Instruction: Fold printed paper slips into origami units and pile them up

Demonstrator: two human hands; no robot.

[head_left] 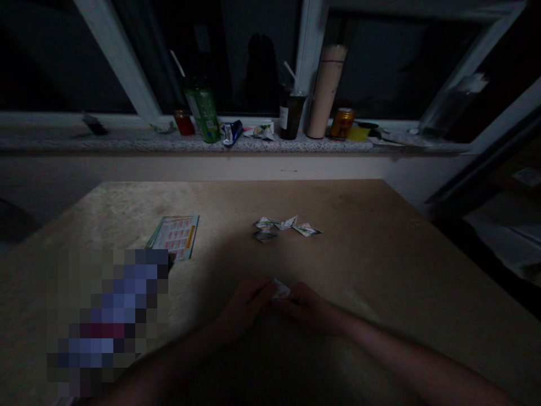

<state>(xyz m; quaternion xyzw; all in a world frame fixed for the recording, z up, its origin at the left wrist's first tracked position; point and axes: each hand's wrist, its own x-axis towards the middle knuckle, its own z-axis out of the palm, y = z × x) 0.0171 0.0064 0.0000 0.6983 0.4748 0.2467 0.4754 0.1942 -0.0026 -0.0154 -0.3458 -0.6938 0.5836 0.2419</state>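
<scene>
Between my two hands, low over the near middle of the table, is a small piece of folded paper (280, 290). My left hand (250, 299) pinches its left side, thumb and fingers closed together. From the other side my right hand (305, 301) grips its right edge with bent fingers. Beyond them lie several small folded paper pieces (307, 229) with pointed corners and printed colours, close together. To the left rests a printed sheet (177, 234) with a calendar-like grid. The dim light hides the fine folds of the held paper.
A blurred-out blue object (122, 304) covers the table's left side. Along the granite windowsill (253, 148) stand a green can (205, 113), a dark cup with a straw (291, 115), a tall pink tumbler (326, 93), a golden can (342, 123) and a red jar (183, 123).
</scene>
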